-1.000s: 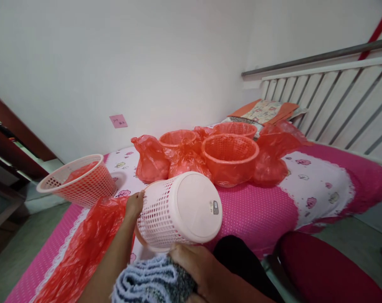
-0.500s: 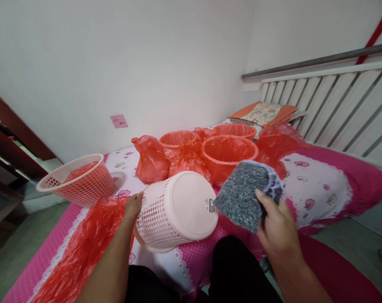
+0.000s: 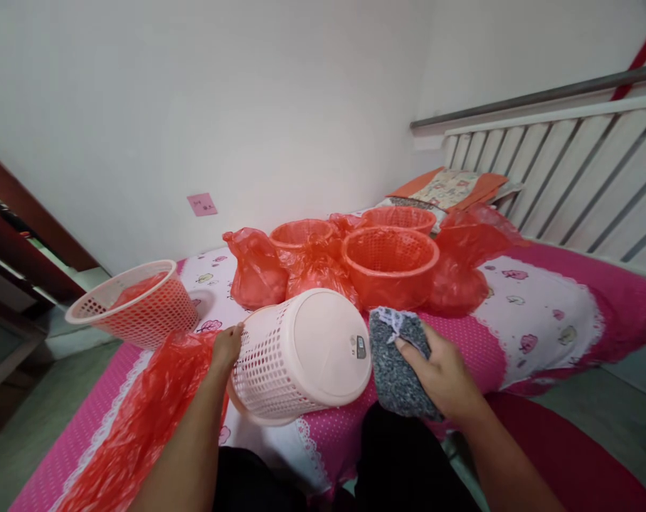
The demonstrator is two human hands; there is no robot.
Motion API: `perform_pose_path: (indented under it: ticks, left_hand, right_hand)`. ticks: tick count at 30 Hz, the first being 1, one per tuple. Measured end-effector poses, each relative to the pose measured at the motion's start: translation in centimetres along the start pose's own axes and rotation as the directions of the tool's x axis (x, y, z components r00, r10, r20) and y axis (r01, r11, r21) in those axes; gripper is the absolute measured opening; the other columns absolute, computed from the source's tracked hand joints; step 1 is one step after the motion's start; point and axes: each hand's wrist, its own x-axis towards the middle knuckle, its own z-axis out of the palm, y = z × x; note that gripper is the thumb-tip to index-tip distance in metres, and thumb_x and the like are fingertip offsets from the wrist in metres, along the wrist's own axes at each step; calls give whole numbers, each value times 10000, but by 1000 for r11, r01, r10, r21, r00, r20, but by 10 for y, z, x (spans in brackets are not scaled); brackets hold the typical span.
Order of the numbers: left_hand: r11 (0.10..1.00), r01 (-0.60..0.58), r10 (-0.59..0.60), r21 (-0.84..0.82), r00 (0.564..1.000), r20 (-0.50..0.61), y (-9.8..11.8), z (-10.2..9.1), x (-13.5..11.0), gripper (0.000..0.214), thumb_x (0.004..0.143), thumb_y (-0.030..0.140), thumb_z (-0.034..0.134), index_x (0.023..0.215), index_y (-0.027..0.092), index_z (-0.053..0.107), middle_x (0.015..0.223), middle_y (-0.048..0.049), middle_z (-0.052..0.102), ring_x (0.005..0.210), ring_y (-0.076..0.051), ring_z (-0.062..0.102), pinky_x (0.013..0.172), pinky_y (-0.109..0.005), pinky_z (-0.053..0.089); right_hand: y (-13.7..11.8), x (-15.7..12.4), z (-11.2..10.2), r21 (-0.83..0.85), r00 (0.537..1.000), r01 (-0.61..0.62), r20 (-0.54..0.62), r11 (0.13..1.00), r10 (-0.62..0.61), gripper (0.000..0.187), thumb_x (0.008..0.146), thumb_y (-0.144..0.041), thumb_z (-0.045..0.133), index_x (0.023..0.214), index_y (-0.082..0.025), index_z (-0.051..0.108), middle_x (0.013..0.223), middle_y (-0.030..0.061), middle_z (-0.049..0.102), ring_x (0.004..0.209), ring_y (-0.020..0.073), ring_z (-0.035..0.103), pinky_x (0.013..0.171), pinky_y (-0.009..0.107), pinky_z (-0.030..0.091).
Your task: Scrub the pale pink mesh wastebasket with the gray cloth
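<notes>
A pale pink perforated basket (image 3: 296, 355) lies tipped on its side on the pink bed (image 3: 462, 348), its solid base facing me. My left hand (image 3: 225, 347) grips its rim on the left side. My right hand (image 3: 443, 373) is closed on a grey knitted cloth (image 3: 395, 359), held just to the right of the basket's base, near the small sticker there. A red plastic bag (image 3: 141, 419) lies crumpled under my left arm.
Several red-bagged baskets (image 3: 390, 267) stand behind on the bed. Another pink basket (image 3: 136, 306) with a red bag inside leans at the left edge. A slatted headboard (image 3: 563, 178) and folded pillows (image 3: 451, 186) are at right. A dark shelf (image 3: 18, 263) is at left.
My right hand lifted the grey cloth from my lap out to the right, then lowered it close beside the basket's base. The left hand kept holding the basket still.
</notes>
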Motion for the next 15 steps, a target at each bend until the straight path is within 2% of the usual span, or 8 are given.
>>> perform_pose_path:
  ticks: [3, 6, 11, 15]
  left_hand:
    - [1000, -5, 5, -4, 1000, -1, 0, 0, 0, 413, 926, 425, 418, 574, 243, 535, 658, -60, 664, 719, -254, 631, 643, -325, 413]
    - [1000, -11, 11, -16, 1000, 2, 0, 1, -1, 409, 925, 431, 417, 585, 242, 540, 671, -55, 667, 715, -246, 624, 638, -323, 401]
    - [999, -28, 28, -40, 1000, -4, -1, 2, -1, 398, 915, 449, 413, 592, 245, 526, 652, -43, 634, 701, -232, 591, 635, -317, 378]
    - [998, -37, 37, -52, 999, 0, 0, 4, 0, 409, 916, 467, 400, 592, 246, 515, 624, -29, 597, 675, -219, 572, 626, -313, 366]
  right_hand:
    - [2, -1, 15, 80, 997, -51, 65, 995, 45, 394, 877, -480, 589, 1136, -196, 674, 1062, 97, 777, 990, 293, 727, 878, 413, 555]
    - [5, 1, 24, 203, 989, -133, 90, 970, 117, 423, 851, -485, 633, 1148, -186, 674, 1080, 96, 776, 1016, 300, 722, 906, 423, 548]
    - [2, 5, 31, 458, 951, -309, 166, 833, 262, 462, 796, -505, 734, 1112, -175, 671, 1011, 80, 780, 951, 290, 732, 806, 378, 565]
    - [-6, 13, 40, 575, 938, -347, 194, 741, 288, 466, 759, -508, 781, 1062, -168, 680, 988, 69, 776, 942, 271, 731, 825, 354, 558]
